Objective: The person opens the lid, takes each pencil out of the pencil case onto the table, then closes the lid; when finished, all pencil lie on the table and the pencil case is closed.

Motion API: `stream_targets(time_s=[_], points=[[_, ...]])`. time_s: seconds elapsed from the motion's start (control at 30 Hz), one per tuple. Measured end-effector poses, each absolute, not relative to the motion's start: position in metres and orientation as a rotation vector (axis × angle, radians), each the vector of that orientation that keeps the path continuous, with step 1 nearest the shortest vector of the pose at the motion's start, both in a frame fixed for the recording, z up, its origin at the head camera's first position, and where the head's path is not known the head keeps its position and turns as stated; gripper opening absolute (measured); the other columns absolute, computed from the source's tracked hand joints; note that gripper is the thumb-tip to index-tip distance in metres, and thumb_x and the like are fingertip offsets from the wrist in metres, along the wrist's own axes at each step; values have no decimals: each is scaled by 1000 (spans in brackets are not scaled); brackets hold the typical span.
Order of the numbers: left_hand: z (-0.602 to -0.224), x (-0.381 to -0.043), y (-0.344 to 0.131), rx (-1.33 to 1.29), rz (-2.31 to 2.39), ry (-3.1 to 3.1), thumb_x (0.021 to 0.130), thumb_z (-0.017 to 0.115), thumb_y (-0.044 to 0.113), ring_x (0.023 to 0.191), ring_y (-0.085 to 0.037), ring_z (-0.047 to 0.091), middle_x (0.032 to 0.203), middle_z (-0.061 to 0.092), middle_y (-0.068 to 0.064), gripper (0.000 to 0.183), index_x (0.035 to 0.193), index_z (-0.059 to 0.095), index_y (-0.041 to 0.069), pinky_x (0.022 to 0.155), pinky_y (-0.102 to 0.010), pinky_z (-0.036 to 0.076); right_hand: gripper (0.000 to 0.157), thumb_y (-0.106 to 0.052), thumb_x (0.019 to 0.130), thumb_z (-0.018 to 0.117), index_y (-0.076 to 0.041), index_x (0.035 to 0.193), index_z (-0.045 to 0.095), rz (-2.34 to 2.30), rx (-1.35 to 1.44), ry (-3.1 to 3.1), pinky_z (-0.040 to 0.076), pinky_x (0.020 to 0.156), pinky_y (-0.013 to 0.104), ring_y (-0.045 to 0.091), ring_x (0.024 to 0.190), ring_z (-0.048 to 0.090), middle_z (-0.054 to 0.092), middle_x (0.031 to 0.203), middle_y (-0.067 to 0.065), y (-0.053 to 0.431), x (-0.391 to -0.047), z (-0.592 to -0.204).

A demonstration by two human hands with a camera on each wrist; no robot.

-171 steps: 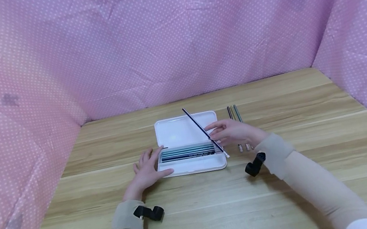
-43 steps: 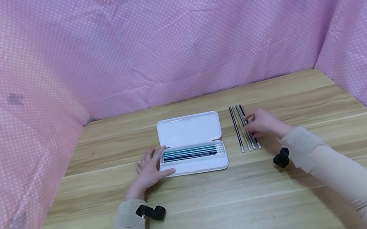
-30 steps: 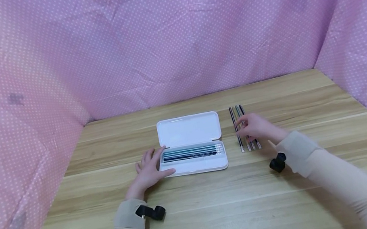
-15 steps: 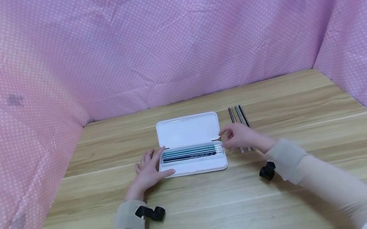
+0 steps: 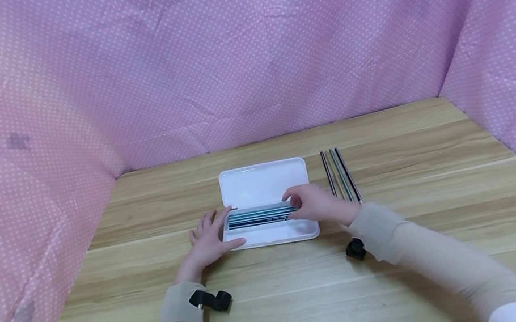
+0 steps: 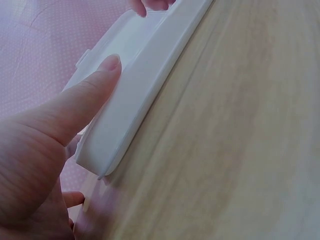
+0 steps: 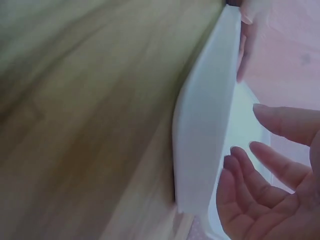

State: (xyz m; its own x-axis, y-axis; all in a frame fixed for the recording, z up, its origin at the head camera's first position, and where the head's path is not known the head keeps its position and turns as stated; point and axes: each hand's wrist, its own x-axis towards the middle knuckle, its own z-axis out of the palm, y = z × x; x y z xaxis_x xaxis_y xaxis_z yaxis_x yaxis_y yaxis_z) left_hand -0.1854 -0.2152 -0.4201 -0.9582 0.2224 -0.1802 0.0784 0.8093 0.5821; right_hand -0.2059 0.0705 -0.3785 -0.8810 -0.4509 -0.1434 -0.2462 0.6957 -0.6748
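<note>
A white pencil case (image 5: pixel 278 233) lies on the table with its lid (image 5: pixel 262 182) folded back. Several green and dark blue pencils (image 5: pixel 257 217) lie side by side in its far compartment. My left hand (image 5: pixel 207 243) spans the case's left end, its straight thumb over the near part and a fingertip by the hinge. Over the right end of the pencils is my right hand (image 5: pixel 314 203), hiding their eraser ends. In the right wrist view its fingers (image 7: pixel 280 165) are loosely bent, thumb apart, with nothing between them.
To the right of the case, several loose pencils (image 5: pixel 337 170), dark, yellowish and green, lie in a row on the wooden table (image 5: pixel 282 300); my right wrist partly covers their near ends. Pink dotted cloth (image 5: pixel 240 60) hangs behind and at both sides.
The dark pencil my right hand held over the case earlier now lies with the loose ones on the right. My right hand has since moved left, back over the case. My left hand stays put.
</note>
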Motion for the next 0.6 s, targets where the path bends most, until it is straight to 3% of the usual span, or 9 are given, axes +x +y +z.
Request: stream_targets(time_s=[0.27,0.6], points=[[-422,-186,-216,232,861,2764,77,73,51,141,-45,-5,155,7,-22,90,150,26,26,102,-70,-11,41,-9,83,72,-5,122,61,-859,-690,2640,45,99,39,22,109,59,65,116,10,54,-206,-381],[-421,-186,-215,225,879,2758,77,73,50,141,-45,-5,155,7,-23,90,150,27,26,102,-70,-12,43,-15,88,67,-10,130,57,-658,-750,2627,38,106,40,23,126,50,57,133,6,45,-206,-381]])
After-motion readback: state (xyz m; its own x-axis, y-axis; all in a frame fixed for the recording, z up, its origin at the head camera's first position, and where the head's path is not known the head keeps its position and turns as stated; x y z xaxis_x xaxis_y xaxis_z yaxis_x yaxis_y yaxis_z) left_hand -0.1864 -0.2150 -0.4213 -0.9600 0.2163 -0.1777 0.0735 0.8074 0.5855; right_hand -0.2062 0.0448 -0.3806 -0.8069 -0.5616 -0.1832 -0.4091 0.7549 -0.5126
